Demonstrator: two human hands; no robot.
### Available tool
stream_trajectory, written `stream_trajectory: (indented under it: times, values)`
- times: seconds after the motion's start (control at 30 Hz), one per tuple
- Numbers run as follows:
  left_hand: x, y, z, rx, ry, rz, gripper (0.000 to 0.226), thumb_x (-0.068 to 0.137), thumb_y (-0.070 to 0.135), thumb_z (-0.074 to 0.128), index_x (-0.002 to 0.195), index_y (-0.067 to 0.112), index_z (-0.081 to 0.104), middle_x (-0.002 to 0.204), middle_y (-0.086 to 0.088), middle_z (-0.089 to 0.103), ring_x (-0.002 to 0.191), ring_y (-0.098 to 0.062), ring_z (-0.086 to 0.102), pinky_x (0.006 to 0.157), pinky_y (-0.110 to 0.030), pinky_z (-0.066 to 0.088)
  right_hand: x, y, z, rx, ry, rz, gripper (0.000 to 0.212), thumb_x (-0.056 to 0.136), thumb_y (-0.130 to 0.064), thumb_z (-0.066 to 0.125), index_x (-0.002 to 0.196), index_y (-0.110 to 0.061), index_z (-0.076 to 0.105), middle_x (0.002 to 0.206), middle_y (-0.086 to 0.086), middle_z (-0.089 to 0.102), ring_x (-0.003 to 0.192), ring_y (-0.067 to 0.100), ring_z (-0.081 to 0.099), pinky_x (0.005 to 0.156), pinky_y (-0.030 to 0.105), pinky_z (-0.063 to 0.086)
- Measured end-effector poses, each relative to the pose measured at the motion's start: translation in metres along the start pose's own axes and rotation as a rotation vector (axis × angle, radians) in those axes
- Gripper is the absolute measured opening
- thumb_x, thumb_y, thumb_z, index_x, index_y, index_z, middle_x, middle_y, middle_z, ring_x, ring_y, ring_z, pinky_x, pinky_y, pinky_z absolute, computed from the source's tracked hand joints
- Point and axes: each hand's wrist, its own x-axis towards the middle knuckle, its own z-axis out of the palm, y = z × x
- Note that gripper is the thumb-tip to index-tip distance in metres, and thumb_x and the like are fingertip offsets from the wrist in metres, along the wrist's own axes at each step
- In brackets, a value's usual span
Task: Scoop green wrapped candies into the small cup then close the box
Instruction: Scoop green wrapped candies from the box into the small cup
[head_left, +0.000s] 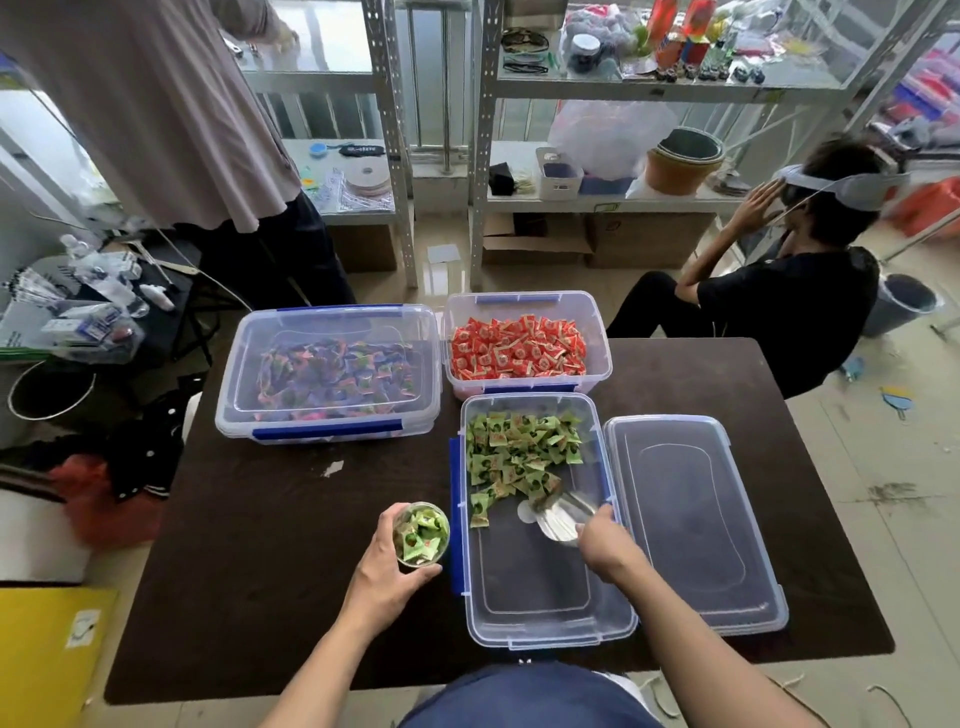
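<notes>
Left hand (387, 566) gripping small cup (422, 535) of green candies, right hand (605, 543) holding metal scoop (558, 517) in open box (540, 597), handle hidden by fingers

Green candies (522, 452) at far end of open box (530, 587); part-filled cup (423, 504) alongside.

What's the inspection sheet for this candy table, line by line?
Surface: dark table, one white scrap near the middle.
Job's things: open box, green candies heaped at its far end; lid flat to its right; cup partly filled.
Clutter: red candy box, uncovered; mixed candy box, closed.
Hands: left hand holds the cup; right hand holds the scoop inside the open box.
Cables: nothing seen on the table.
Surroundings: metal shelves, a seated person, a standing person.
</notes>
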Motion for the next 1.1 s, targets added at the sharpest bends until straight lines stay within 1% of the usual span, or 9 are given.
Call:
stream_trajectory:
  times: [0.07,0.13,0.2,0.33,0.53,0.63,0.77,0.93,1.1]
  values:
    - [-0.001,0.001,0.000,0.004,-0.003,-0.004,0.090,0.071,0.032,0.088,0.134,0.049,0.027,0.134,0.009,0.051,0.123,-0.010,0.051,0.106,-0.028,0.040,0.012,0.000,0.009,0.193,-0.054,0.064,0.038,0.102,-0.022,0.042,0.132,0.001,0.048,0.116,0.021,0.061,0.102,0.035,0.063,0.090,0.041,0.050]
    - [-0.001,0.004,-0.002,0.012,-0.006,-0.003,0.090,0.071,0.032,0.088,0.133,0.052,0.026,0.132,0.010,0.051,0.121,-0.009,0.050,0.103,-0.025,0.038,0.023,0.000,0.017,0.375,-0.145,0.102,0.029,0.101,-0.025,0.042,0.110,-0.002,0.057,0.083,0.013,0.063,0.066,0.025,0.061,0.068,0.037,0.054]
    - [0.000,0.005,-0.002,0.020,-0.007,-0.004,0.090,0.071,0.032,0.088,0.132,0.053,0.026,0.131,0.011,0.051,0.120,-0.008,0.051,0.100,-0.024,0.038,0.032,-0.004,0.023,0.513,-0.219,0.127,0.028,0.103,-0.027,0.040,0.100,-0.004,0.056,0.067,0.008,0.060,0.050,0.017,0.051,0.050,0.027,0.043]
    - [0.000,0.006,-0.001,0.032,-0.002,-0.019,0.089,0.070,0.034,0.088,0.133,0.052,0.028,0.131,0.013,0.052,0.120,-0.006,0.051,0.100,-0.024,0.040,0.040,-0.019,0.028,0.717,-0.279,0.168,0.029,0.106,-0.030,0.039,0.096,-0.006,0.053,0.069,0.008,0.059,0.049,0.015,0.048,0.044,0.023,0.038]
    - [-0.001,0.007,-0.002,0.060,-0.004,-0.049,0.091,0.070,0.037,0.088,0.135,0.052,0.028,0.134,0.015,0.053,0.122,-0.004,0.052,0.104,-0.025,0.041,0.059,-0.037,0.028,0.766,-0.281,0.139,0.028,0.108,-0.023,0.036,0.093,-0.006,0.053,0.070,0.008,0.058,0.050,0.014,0.049,0.045,0.024,0.036]
    - [-0.002,0.005,-0.002,0.071,-0.009,-0.058,0.091,0.070,0.035,0.088,0.136,0.052,0.027,0.134,0.016,0.054,0.123,-0.003,0.051,0.101,-0.020,0.039,0.064,-0.039,0.025,0.770,-0.292,0.121,0.025,0.106,-0.017,0.036,0.096,-0.007,0.055,0.069,0.006,0.058,0.049,0.012,0.049,0.045,0.023,0.036]
    - [-0.001,0.000,-0.001,0.084,-0.006,-0.057,0.092,0.071,0.030,0.088,0.135,0.054,0.026,0.135,0.016,0.054,0.125,-0.004,0.051,0.104,-0.026,0.040,0.060,-0.024,0.021,0.771,-0.303,0.115,0.024,0.104,-0.016,0.041,0.095,-0.003,0.059,0.071,0.007,0.064,0.051,0.012,0.053,0.046,0.024,0.039]
    - [0.000,-0.002,0.000,0.061,0.003,-0.031,0.091,0.070,0.029,0.088,0.134,0.055,0.027,0.132,0.018,0.052,0.123,-0.003,0.051,0.098,-0.022,0.038,0.036,0.008,0.019,0.727,-0.272,0.043,0.018,0.099,-0.013,0.043,0.106,-0.006,0.058,0.078,0.009,0.067,0.055,0.013,0.057,0.045,0.023,0.042]
    - [-0.002,0.001,0.003,0.006,0.048,0.024,0.087,0.067,0.039,0.089,0.133,0.051,0.032,0.130,0.024,0.049,0.117,0.010,0.049,0.094,-0.010,0.036,0.007,0.024,0.010,0.647,-0.210,-0.104,0.013,0.098,-0.014,0.046,0.100,-0.007,0.057,0.078,0.009,0.061,0.060,0.015,0.056,0.049,0.026,0.042]
